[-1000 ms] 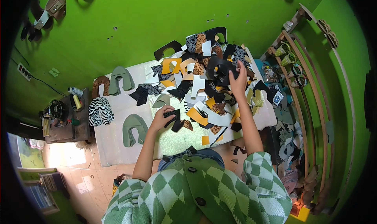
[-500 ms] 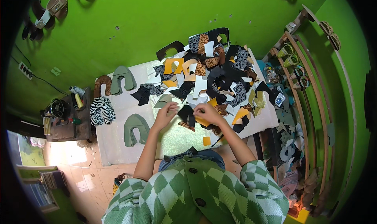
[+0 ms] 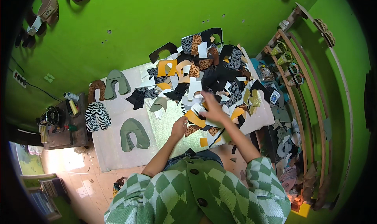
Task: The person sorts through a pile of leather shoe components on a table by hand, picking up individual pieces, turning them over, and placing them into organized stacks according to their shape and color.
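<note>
A heap of cut material scraps [image 3: 195, 88] in black, white, orange-yellow, grey and leopard print covers the right half of the table. My left hand [image 3: 179, 127] is closed at the near left side of the heap, its fingertips pinching the left corner of an orange-yellow piece [image 3: 194, 118]. Over the heap, to the right of that piece, my right hand [image 3: 214, 109] is open with fingers stretched forward. Under the orange-yellow piece lies a leopard-print scrap [image 3: 192, 130]. A folded grey-green piece [image 3: 158, 104] rests farther off, beyond my left hand.
On the left of the white-topped table [image 3: 112, 150] lie stacked grey-green U-shaped pieces [image 3: 133, 134], more of them behind [image 3: 117, 84], a brown leopard U-shape [image 3: 97, 91] and zebra-print pieces [image 3: 98, 117]. A sewing machine [image 3: 53, 116] stands at left, a wooden sandal rack [image 3: 304, 94] at right.
My left hand has moved nearer and to the right, onto the orange-yellow piece, which now shows more fully. The right hand has reached farther forward with fingers extended. The black piece between them is gone from there.
</note>
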